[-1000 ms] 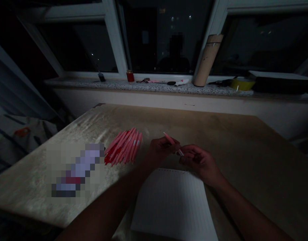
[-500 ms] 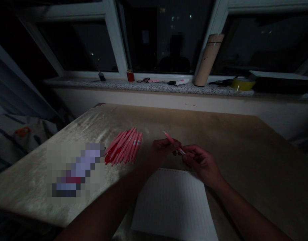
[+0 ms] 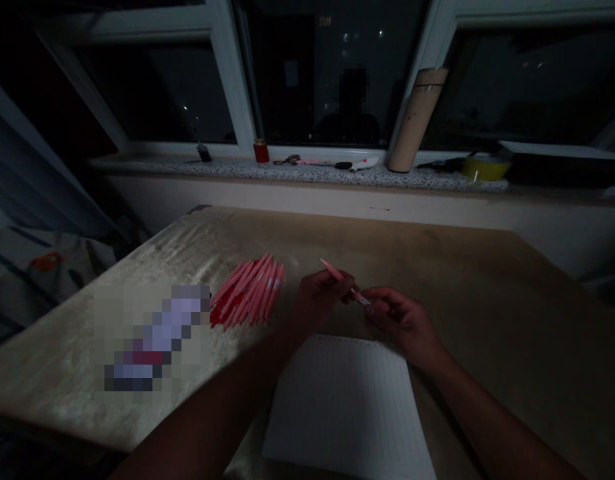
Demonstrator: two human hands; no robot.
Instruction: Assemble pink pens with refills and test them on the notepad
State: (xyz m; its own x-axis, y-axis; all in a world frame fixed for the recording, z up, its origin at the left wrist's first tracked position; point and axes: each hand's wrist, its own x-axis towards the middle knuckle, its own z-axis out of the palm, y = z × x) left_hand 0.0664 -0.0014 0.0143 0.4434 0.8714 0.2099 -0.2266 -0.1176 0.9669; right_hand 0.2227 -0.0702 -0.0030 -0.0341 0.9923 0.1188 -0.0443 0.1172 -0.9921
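Note:
Above the top edge of a lined notepad, my left hand is closed around the middle of a pink pen. Its tip points up and to the left. At the pen's lower end, where a white label shows, the thumb and fingers of my right hand are pinched together at that end. Left of my left hand lies a pile of pink pens, with some red parts among them.
A blurred-out object rests on the cloth-covered table, left of the pens. Along the stone windowsill stand a small red jar, a tall tan cylinder, a yellow tape roll and a dark box.
My left hand has shifted slightly left with the pink pen, and the pen's tip has moved left too. My right hand has stayed nearly in place at the lower end.

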